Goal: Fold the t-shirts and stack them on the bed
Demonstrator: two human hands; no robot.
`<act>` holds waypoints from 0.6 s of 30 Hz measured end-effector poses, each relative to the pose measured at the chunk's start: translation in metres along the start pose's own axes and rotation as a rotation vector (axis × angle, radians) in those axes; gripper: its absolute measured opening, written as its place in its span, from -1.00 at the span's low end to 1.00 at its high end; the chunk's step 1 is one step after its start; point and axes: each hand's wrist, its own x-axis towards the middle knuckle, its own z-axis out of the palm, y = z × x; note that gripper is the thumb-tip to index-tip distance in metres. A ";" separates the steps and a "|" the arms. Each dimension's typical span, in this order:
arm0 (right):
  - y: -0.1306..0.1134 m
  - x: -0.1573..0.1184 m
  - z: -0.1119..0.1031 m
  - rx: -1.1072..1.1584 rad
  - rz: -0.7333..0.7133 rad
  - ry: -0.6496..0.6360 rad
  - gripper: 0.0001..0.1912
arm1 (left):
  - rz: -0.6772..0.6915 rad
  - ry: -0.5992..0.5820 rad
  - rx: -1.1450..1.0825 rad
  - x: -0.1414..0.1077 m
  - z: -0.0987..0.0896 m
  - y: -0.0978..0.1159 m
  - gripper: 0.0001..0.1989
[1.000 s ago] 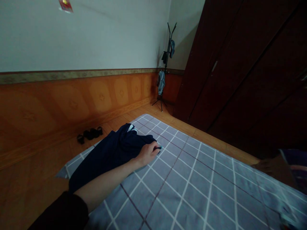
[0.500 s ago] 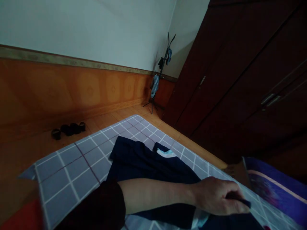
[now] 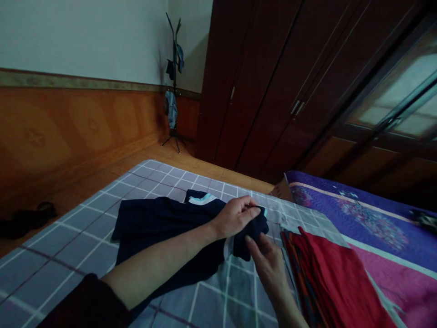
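Note:
A navy blue garment [image 3: 164, 223] with white and light blue trim lies on a grey checked sheet [image 3: 85, 241]. Its right end is bunched up and lifted a little between my hands. My left hand [image 3: 237, 216] reaches across the garment, thumb and fingers pinched on the dark cloth near its upper edge. Just below and to the right, my right hand [image 3: 268, 257] has its thumb and fingers on the lower side of the same bunched part.
Folded red and dark clothes [image 3: 337, 273] lie at the right, close to my right forearm. Beyond them is a purple and pink patterned cover [image 3: 368, 218]. A coat rack [image 3: 175, 77] and dark wardrobe [image 3: 252, 86] stand behind.
The view has swung to the right, bringing the red clothes into sight. My right hand has appeared and taken hold of the navy cloth beside my left hand, which keeps its grip.

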 end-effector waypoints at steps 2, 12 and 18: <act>-0.010 0.011 0.014 0.108 0.018 0.003 -0.65 | 0.005 0.084 0.019 0.001 -0.011 0.005 -0.83; -0.035 0.028 0.014 0.388 0.115 0.112 -0.67 | -0.156 0.225 0.066 -0.009 -0.049 -0.006 -0.75; -0.027 0.040 0.005 0.313 0.064 0.132 -0.66 | -0.155 0.209 0.170 -0.042 -0.025 0.021 -0.74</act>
